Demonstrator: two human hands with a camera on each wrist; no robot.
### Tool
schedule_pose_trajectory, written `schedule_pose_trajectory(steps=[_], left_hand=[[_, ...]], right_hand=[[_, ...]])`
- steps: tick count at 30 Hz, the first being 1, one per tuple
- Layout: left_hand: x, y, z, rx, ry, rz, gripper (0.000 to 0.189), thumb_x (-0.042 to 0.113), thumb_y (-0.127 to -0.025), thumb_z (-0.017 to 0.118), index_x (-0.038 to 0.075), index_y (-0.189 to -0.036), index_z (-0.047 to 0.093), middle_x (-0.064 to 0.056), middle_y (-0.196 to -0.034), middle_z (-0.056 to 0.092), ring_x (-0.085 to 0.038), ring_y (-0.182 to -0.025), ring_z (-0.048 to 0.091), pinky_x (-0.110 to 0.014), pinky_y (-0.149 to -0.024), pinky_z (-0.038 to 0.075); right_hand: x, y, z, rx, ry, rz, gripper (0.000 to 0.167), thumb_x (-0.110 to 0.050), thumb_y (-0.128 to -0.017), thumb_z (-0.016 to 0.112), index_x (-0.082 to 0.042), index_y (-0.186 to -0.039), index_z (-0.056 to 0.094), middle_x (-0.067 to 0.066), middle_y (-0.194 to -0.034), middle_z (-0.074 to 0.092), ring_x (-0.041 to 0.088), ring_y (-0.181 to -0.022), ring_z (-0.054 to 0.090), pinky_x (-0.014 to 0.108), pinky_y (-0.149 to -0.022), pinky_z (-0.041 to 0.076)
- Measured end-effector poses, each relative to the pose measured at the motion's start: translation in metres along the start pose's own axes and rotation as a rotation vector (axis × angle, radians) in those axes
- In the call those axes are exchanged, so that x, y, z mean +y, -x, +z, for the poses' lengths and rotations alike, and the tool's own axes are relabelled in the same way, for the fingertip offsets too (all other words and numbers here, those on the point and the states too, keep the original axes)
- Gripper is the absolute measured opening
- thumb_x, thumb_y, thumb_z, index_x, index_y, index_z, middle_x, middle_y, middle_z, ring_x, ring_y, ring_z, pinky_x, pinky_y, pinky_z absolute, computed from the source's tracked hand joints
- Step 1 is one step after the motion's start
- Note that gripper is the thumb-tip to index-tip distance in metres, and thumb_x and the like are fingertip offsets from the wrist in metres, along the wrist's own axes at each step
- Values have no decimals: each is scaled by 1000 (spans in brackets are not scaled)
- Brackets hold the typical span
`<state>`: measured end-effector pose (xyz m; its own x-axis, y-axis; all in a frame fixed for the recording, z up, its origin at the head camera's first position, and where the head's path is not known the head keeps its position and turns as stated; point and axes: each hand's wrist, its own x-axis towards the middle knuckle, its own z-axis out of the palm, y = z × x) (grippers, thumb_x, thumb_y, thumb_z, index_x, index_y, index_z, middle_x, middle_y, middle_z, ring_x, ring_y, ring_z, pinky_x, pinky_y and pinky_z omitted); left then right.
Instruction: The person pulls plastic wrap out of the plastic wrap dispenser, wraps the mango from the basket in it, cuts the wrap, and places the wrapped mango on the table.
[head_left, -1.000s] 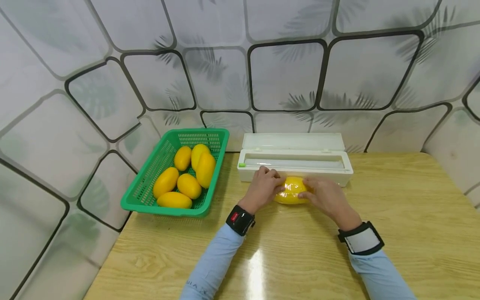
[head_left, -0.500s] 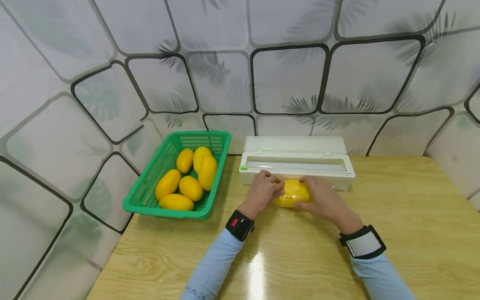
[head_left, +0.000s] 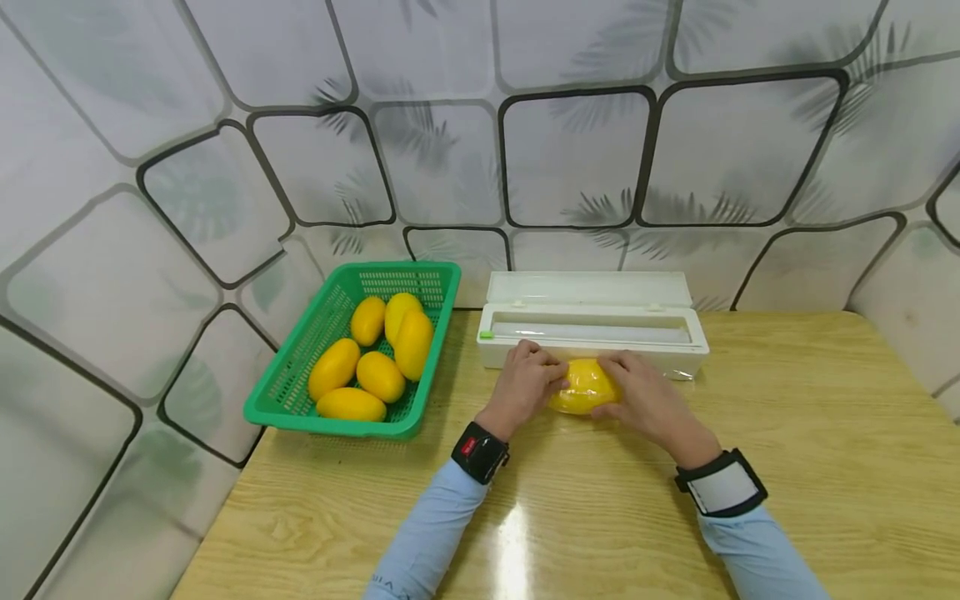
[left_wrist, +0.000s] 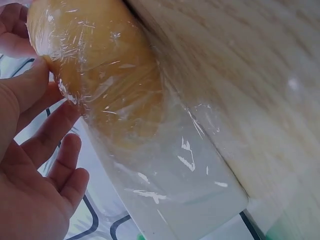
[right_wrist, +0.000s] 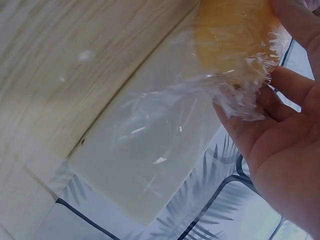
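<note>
A yellow mango [head_left: 587,387] in clear plastic film lies between both hands, just in front of a white cling film dispenser [head_left: 686,360]. My left hand [head_left: 522,385] pinches the film at the mango's left end, thumb and index finger together at its edge in the left wrist view. On the other end, my right hand [head_left: 651,400] grips with the thumb on the near side and fingers on the far side. Crumpled cling film [right_wrist: 245,102] bunches by the right fingertips. Loose film stretches past both ends of the fruit, across the dispenser's front in the wrist views.
To the left stands a green plastic basket [head_left: 281,410] with several unwrapped mangoes. The dispenser's lid [head_left: 588,288] is up, showing the film roll [head_left: 592,333] inside. Behind the wooden table [head_left: 600,517] rises a patterned wall [head_left: 577,158].
Since a second ago the right thumb has slid from the mango's front toward its lower right edge, and the mango has turned slightly. The left hand keeps its hold. Over the last half second, little differs.
</note>
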<state>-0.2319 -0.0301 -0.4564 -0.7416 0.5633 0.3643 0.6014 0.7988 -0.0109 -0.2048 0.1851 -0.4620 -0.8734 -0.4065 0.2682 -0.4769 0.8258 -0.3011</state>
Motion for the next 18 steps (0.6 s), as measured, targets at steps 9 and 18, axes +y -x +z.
schedule_pose_trajectory(steps=[9, 18], left_hand=[[-3, 3, -2, -67, 6, 71, 49, 51, -90, 68, 18, -125, 67, 0, -125, 64, -24, -119, 50, -40, -104, 40], [-7, 4, -5, -136, 1, 91, 70, 57, -80, 76, 16, -133, 55, -4, -132, 56, -25, -122, 48, -41, -106, 38]], right_hand=[[2, 3, -2, 3, 29, -33, 79, -29, -75, 86, 10, -135, 53, 26, -129, 54, 40, -117, 54, 52, -97, 49], [5, 2, -1, 24, -5, -97, 76, -25, -76, 85, 12, -135, 53, 27, -128, 55, 41, -116, 56, 53, -96, 48]])
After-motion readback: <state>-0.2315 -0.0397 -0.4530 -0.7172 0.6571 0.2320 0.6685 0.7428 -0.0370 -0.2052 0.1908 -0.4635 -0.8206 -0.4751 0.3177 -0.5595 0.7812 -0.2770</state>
